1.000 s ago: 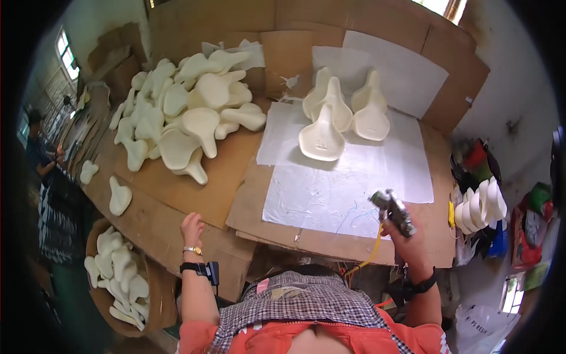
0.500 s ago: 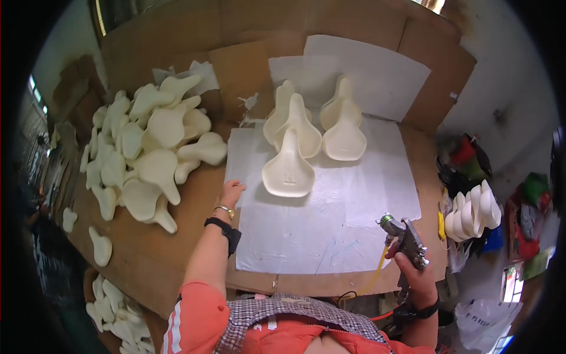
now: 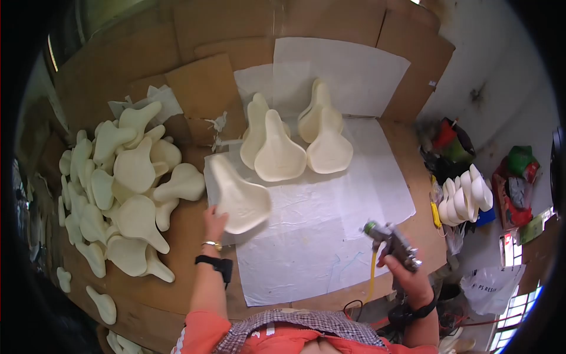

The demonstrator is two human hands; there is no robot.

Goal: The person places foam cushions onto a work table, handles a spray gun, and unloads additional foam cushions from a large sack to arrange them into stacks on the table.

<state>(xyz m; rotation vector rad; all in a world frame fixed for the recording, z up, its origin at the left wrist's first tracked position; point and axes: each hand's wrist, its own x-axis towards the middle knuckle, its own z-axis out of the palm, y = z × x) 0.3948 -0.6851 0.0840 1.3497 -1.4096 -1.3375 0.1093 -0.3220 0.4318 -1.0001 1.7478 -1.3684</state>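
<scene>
My left hand (image 3: pixel 216 223) is closed on the lower left edge of a cream foam bicycle saddle pad (image 3: pixel 240 197). The pad shows its hollow side and tilts over the left part of the white sheet. In my right hand (image 3: pixel 413 282) is a metal spray gun (image 3: pixel 396 245) with a green-ringed nozzle, pointing to the left over the sheet's right front. A yellow hose hangs beneath it. Further back, several similar pads stand in two groups, one around the left pad (image 3: pixel 280 150) and one around the right pad (image 3: pixel 330 147).
A large heap of saddle pads (image 3: pixel 135 168) covers the left of the cardboard-topped table (image 3: pixel 183 280). White sheets (image 3: pixel 306 253) lie on it and lean against the back cardboard. At right are stacked pale pads (image 3: pixel 466 197), a yellow cutter (image 3: pixel 435 215) and hanging bags.
My left hand has closed on the front saddle pad of the left group, which is now further left and turned. The spray gun stays in my right hand; the camera view has shifted.
</scene>
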